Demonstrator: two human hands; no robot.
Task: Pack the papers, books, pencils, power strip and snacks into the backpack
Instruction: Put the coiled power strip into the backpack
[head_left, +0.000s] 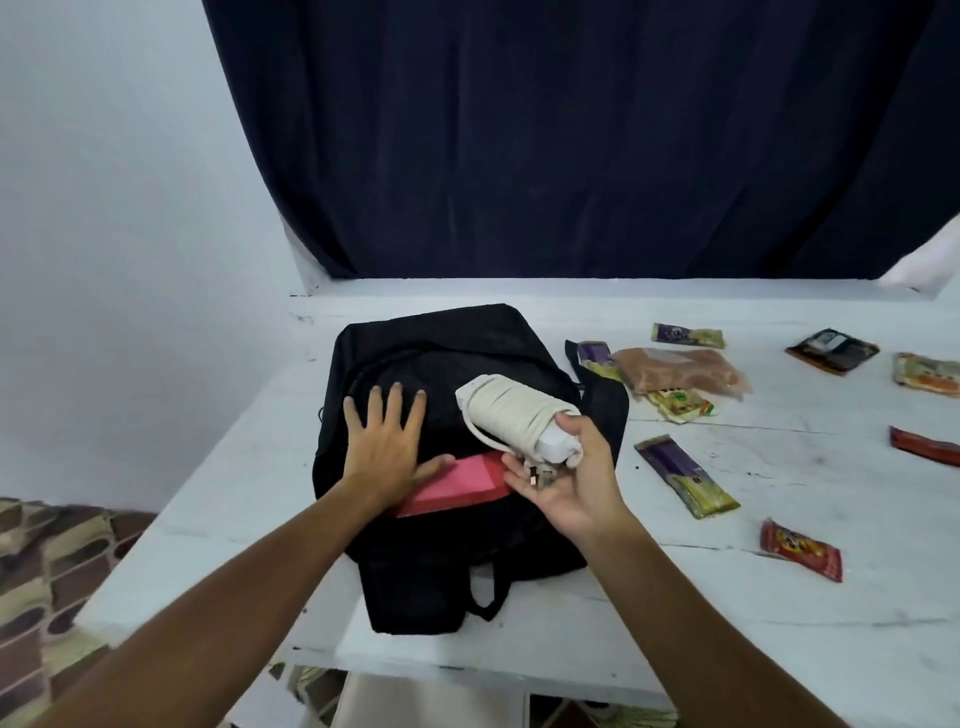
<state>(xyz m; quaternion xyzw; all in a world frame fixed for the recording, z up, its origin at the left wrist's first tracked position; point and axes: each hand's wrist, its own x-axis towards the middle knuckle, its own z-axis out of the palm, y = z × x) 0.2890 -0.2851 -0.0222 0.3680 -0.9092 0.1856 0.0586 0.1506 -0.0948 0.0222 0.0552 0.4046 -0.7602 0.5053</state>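
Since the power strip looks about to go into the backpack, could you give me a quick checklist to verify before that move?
1. Right hand grips the power strip: ok.
2. Cord wound around the strip: mostly ok, one loop hangs loose.
3. Left hand rests flat on the backpack: ok.
4. Opening wide enough: cannot tell; pink book sticks out of it.
5. Plug tucked in: not ok, it hangs over the palm.
6. Snacks lie on the table, unpacked: ok.
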